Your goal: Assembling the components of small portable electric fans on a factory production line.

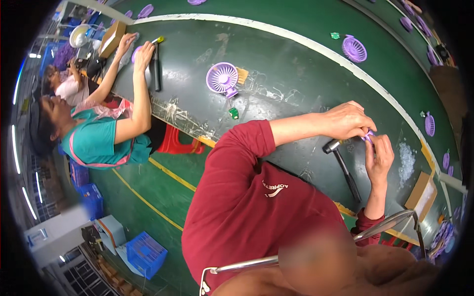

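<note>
Over the dark table, my left hand [345, 120] is closed, its fingertips on a small purple plastic part [368, 135]. My right hand [379, 157] grips the same part from the near side with thumb and fingers. Most of the part is hidden by my fingers, so its exact kind cannot be made out. A black-handled mallet [346, 172] lies on the table just left of my right hand. To the right of that hand is a scattered pile of small clear pieces [406, 163].
A purple fan housing [222, 79] and a green circuit board [233, 113] lie farther left. A cardboard box [420, 196] stands at the right. Beyond the white edge runs a green belt [296, 15] carrying purple fan housings [354, 49]. At left a co-worker [101, 130] works beside another mallet [157, 69].
</note>
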`<control>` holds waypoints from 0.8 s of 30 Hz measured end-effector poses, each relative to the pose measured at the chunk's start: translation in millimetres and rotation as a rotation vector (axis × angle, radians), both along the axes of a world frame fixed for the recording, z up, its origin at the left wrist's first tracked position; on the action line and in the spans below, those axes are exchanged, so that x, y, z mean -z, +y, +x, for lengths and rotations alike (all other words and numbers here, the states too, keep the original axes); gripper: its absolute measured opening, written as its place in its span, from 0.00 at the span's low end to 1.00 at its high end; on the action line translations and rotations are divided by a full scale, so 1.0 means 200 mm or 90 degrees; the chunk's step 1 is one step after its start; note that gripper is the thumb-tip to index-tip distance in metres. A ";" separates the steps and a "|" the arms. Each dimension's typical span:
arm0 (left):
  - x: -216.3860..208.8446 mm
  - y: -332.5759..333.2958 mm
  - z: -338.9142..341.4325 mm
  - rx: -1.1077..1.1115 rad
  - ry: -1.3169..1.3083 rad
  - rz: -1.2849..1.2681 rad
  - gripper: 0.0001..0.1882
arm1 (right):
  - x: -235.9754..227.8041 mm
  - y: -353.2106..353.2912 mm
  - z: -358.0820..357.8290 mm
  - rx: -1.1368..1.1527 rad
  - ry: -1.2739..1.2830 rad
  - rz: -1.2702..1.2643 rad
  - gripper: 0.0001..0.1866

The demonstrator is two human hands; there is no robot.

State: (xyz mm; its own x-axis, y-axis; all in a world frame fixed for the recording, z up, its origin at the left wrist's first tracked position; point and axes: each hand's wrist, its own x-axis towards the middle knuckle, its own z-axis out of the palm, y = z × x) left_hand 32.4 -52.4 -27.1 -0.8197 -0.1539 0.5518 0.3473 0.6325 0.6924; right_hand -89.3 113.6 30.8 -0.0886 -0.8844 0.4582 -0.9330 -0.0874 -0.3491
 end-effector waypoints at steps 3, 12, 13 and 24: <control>-0.02 -0.01 0.02 -0.064 0.024 0.001 0.16 | 0.01 -0.04 -0.02 0.024 -0.045 0.027 0.06; -0.02 -0.35 0.29 -0.348 0.009 -0.079 0.18 | 0.23 -0.25 -0.69 0.300 -0.282 -0.060 0.17; -0.02 -0.45 0.36 -0.389 -0.023 -0.118 0.18 | 0.24 -0.23 -0.69 0.317 -0.171 -0.079 0.19; 0.10 -2.00 0.46 -0.831 -0.529 -0.247 0.30 | 0.37 0.11 0.45 0.089 0.035 0.178 0.27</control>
